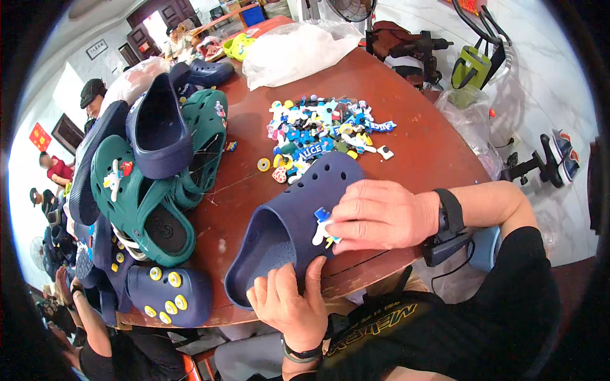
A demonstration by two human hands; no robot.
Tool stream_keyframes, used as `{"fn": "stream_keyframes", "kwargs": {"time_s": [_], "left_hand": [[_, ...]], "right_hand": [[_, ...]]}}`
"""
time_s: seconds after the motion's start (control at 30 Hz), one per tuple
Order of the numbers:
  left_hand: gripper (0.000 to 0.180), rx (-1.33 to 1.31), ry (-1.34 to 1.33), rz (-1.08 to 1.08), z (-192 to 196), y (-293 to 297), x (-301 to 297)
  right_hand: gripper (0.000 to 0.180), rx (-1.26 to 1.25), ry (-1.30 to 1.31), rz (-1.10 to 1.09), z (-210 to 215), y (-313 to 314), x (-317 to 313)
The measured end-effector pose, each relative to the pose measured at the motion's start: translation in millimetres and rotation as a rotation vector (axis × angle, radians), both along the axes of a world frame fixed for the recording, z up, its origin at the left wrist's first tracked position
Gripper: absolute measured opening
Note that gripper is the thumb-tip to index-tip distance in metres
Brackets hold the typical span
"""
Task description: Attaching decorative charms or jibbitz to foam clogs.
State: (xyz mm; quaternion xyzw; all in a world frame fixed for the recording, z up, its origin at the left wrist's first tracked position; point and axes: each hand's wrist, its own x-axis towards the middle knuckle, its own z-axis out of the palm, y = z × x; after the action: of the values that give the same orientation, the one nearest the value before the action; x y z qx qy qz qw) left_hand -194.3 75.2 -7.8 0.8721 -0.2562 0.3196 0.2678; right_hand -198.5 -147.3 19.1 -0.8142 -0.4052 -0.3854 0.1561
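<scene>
A navy clog (298,197) with round holes lies tilted on the table in front of me. My left hand (286,298) grips its near side edge, the fingers inside the opening and the thumb outside. On the clog's upper sits a small white, blue and yellow figure-shaped shoe charm (320,228). My right hand (381,214) has its fingers closed at this charm, pressed against the shoe; the fingertips partly cover it. Just beyond the toe lies a heap of colourful shoe charms (324,130), several of them loose at its edges.
Green clogs (121,190) and navy clogs (159,127) are piled at the left of the red-brown table (432,108). A navy clog with yellow round charms (170,295) lies nearer. A white plastic bag (298,51) rests at the far side. Another person's arm (89,317) shows at lower left.
</scene>
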Motion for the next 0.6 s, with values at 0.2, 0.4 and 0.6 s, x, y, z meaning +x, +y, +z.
{"fn": "stream_keyframes", "kwargs": {"time_s": [0.2, 0.4, 0.6], "left_hand": [[0.037, 0.015, -0.02, -0.006, -3, 1, 1], [0.036, -0.025, -0.075, -0.05, -6, -1, 4], [0.037, -0.125, -0.109, -0.039, -5, -2, 7]], "right_hand": [[0.039, -0.094, 0.055, -0.124, 3, 1, -18], [0.041, -0.069, 0.239, 0.006, 3, -6, -17], [0.039, -0.354, 0.117, -0.132, 10, -7, -13]]}}
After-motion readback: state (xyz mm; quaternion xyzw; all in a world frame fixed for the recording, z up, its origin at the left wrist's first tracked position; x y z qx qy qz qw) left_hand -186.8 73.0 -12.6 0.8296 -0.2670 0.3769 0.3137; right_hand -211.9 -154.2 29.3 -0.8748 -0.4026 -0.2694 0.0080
